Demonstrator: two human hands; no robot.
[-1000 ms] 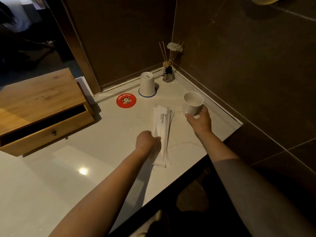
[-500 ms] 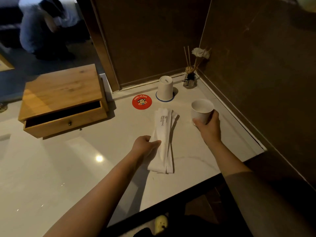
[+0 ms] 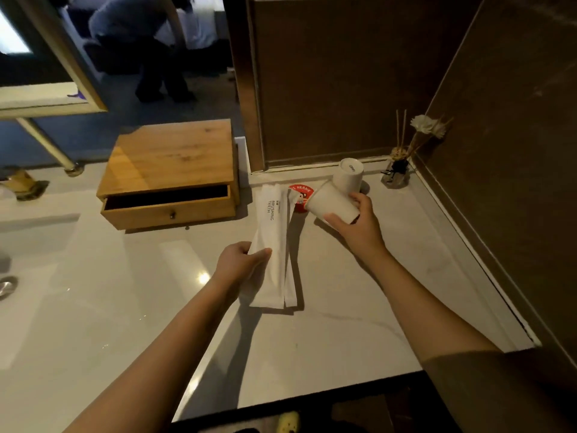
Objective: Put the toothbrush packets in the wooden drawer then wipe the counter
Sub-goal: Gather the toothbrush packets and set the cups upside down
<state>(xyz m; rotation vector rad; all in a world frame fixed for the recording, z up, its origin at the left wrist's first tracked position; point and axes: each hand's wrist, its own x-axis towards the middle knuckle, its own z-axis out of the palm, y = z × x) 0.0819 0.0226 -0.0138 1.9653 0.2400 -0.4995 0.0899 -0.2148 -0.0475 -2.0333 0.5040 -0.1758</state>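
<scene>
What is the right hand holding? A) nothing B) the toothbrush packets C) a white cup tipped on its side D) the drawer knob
C: the right hand grips a white cup tilted sideways, while the left hand has the toothbrush packets.

Two toothbrush packets (image 3: 272,245), two cups (image 3: 333,204), one drawer (image 3: 168,205)

Counter (image 3: 359,323): wooden drawer (image 3: 170,210) stood at rear left, pulled partly open. Toothbrush packets (image 3: 274,245) lay lengthwise right of it, left hand (image 3: 240,264) at their left edge. Sticker (image 3: 300,190) lay behind the packets' far end, partly under a tilted cup (image 3: 332,203) held in the right hand (image 3: 359,228). Inverted cup (image 3: 351,176) stood just behind that; reed diffuser (image 3: 398,170) occupied the rear right corner
</scene>
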